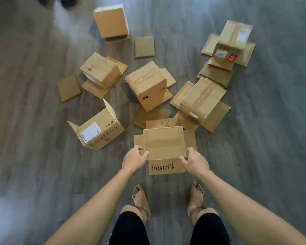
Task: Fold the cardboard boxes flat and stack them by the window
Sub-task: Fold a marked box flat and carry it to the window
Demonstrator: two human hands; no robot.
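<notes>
Head view: both hands, left (135,158) and right (196,160), grip opposite side edges of the nearest box (164,145).

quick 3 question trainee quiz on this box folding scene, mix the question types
1. True or false: the nearest box is already folded flat.
2. Which box bears a red sticker? A) far right box B) far upright box
3. Fill in: the left hand and right hand are at the nearest box's ____ corners.

Key: 1 false; 2 A; 3 near
</notes>
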